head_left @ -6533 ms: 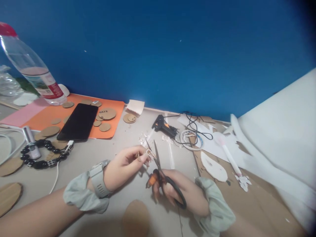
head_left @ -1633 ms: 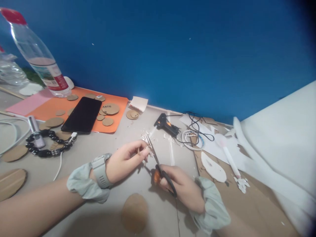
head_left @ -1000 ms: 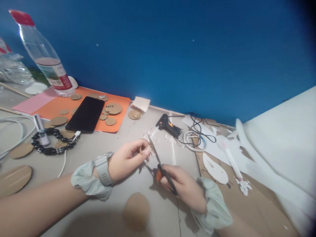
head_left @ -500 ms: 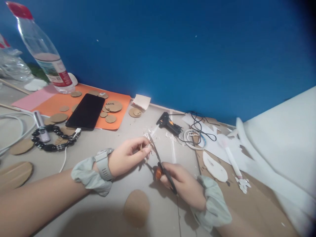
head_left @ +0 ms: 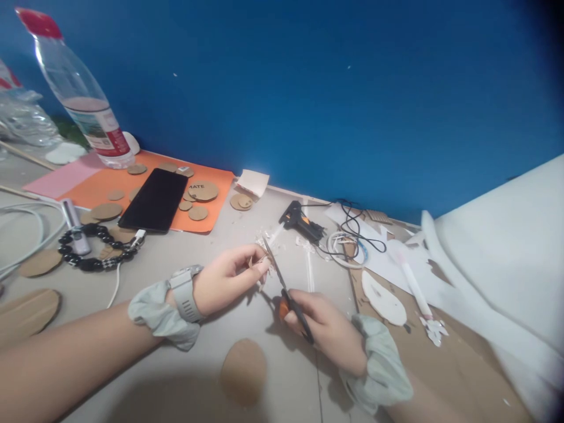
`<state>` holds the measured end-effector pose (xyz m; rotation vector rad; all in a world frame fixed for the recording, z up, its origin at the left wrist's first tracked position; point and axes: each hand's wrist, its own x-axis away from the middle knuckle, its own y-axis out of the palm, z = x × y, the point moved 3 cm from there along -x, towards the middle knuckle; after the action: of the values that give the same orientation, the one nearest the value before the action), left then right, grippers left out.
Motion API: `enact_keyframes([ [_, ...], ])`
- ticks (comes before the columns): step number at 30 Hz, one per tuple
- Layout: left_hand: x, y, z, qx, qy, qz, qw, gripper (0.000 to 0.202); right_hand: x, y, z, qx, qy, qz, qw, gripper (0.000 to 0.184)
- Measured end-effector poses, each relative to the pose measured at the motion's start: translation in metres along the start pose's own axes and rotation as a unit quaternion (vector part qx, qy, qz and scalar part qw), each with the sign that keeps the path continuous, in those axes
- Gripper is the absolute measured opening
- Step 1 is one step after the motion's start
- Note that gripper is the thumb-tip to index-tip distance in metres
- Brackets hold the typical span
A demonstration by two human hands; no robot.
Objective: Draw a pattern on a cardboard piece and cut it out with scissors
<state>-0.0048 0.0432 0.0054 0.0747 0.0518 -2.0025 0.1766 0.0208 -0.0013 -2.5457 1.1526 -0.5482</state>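
The single view comes from a camera worn on the person's head, looking forward and down across the tabletop (head_left: 286, 376). It sits close above the work, with the left hand (head_left: 227, 279) and right hand (head_left: 330, 332) both near the middle. The upper part faces the blue wall (head_left: 308, 106) behind. The field is wide: the left edge cuts through a crumpled bottle (head_left: 29, 114), and the top right corner falls dark.

Cardboard disc (head_left: 206, 192) on the orange sheet (head_left: 99, 183) says "MATE", while the plastic bottle (head_left: 73, 76)'s label (head_left: 100, 133) is too blurry to read.
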Motion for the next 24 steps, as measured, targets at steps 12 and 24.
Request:
enact_keyframes([
  [12, -0.0005, -0.0006, 0.0015, 0.025, 0.004, 0.008, 1.000, 0.023, 0.0006, 0.0006, -0.0003, 0.012, -0.008, 0.013, 1.000, 0.031],
  [24, -0.0008, -0.0004, 0.0009, 0.005, 0.020, 0.007, 1.000, 0.017, 0.0003, 0.0017, -0.0007, 0.029, -0.002, 0.014, 0.999, 0.034],
])
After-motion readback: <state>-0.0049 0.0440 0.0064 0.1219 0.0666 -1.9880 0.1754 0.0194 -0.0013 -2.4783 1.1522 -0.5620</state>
